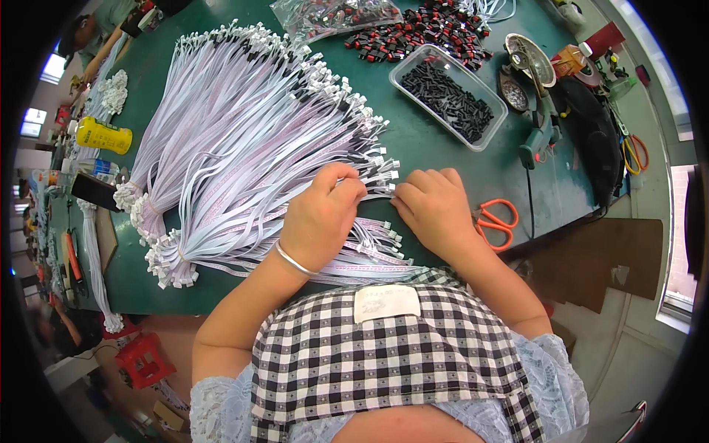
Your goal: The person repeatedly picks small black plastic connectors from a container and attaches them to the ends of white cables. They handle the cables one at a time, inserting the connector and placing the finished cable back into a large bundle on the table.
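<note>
Though near hands [369,210], scissors [495,221] apart.

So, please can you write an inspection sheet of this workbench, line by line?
Surface: green table, crowded.
Job's things: fan of white ribbon cables with small connectors at their ends.
Clutter: clear tray of black parts, red-and-black parts, orange scissors, yellow bottle.
Grippers: left hand and right hand pinch cable ends at the table edge; silver bangle on the left wrist.
Cables: black cord hangs from a green tool.
Surroundings: another person at the far left; red stool below.
</note>
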`<state>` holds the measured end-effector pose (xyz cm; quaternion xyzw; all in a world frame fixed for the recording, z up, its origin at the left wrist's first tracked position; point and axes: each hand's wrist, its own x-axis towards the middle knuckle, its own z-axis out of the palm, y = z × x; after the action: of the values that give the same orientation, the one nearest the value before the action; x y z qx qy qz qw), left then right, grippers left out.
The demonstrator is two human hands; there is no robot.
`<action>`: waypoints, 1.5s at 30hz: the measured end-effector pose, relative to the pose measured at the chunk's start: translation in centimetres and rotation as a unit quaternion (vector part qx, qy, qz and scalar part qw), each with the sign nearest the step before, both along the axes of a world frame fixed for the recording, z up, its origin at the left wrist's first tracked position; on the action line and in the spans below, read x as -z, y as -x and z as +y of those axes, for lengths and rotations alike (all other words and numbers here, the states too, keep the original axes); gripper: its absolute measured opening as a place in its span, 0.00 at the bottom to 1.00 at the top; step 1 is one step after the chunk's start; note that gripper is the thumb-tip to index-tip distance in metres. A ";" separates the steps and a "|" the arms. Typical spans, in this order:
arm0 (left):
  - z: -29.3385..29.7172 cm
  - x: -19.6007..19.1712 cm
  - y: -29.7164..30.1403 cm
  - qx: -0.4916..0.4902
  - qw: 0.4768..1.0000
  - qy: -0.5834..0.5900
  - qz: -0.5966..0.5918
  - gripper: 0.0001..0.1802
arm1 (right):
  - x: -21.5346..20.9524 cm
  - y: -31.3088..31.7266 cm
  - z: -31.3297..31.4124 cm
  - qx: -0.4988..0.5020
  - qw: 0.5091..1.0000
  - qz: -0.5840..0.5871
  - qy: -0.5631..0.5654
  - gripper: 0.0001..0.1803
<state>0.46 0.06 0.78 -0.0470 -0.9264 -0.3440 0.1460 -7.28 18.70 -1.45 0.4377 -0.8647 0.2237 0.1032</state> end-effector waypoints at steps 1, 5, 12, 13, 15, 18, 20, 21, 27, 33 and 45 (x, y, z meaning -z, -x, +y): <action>0.1 -0.2 -0.1 -0.004 1.000 -0.007 -0.017 0.09 | 0.1 -0.1 0.0 -0.007 1.000 0.013 -0.007 0.06; -0.2 0.0 -0.4 0.060 0.997 0.030 -0.022 0.09 | -1.2 -1.2 0.7 -0.040 0.998 -0.016 0.039 0.06; 0.0 0.0 -0.3 0.080 0.997 -0.016 0.001 0.08 | -2.8 0.0 -0.2 -0.069 0.987 -0.086 0.113 0.06; 0.0 -0.3 -0.4 0.067 0.997 -0.035 -0.017 0.07 | -3.2 0.7 0.0 -0.082 0.985 -0.094 0.116 0.06; -0.3 -0.3 -0.4 0.040 0.997 -0.059 0.009 0.03 | -4.2 3.8 1.0 -0.015 0.989 -0.078 0.127 0.08; -0.6 -1.3 -0.6 0.007 0.962 -0.208 -0.174 0.04 | -5.0 9.2 2.3 0.102 0.993 0.057 -0.009 0.07; -0.9 -0.8 -0.7 0.012 0.910 -0.344 -0.231 0.06 | -4.4 11.4 3.0 0.129 0.980 0.072 -0.131 0.09; -1.0 -0.6 -0.7 0.006 0.873 -0.421 -0.247 0.07 | -4.0 12.2 2.8 0.130 0.974 0.065 -0.172 0.10; -1.4 0.1 -0.6 0.002 0.793 -0.542 -0.276 0.07 | -2.6 13.6 2.3 0.108 0.966 0.020 -0.235 0.09; -1.8 0.2 -0.4 0.006 0.783 -0.548 -0.295 0.05 | -1.9 14.4 2.3 0.079 0.975 0.004 -0.207 0.07; -1.4 0.8 -0.5 -0.006 0.782 -0.557 -0.279 0.12 | -1.8 14.2 2.9 0.057 0.981 -0.027 -0.184 0.06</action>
<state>0.98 -1.38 -0.04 0.1466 -0.5738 -0.7973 -0.1164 -21.51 21.58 0.33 0.3931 -0.9171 0.0662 0.0100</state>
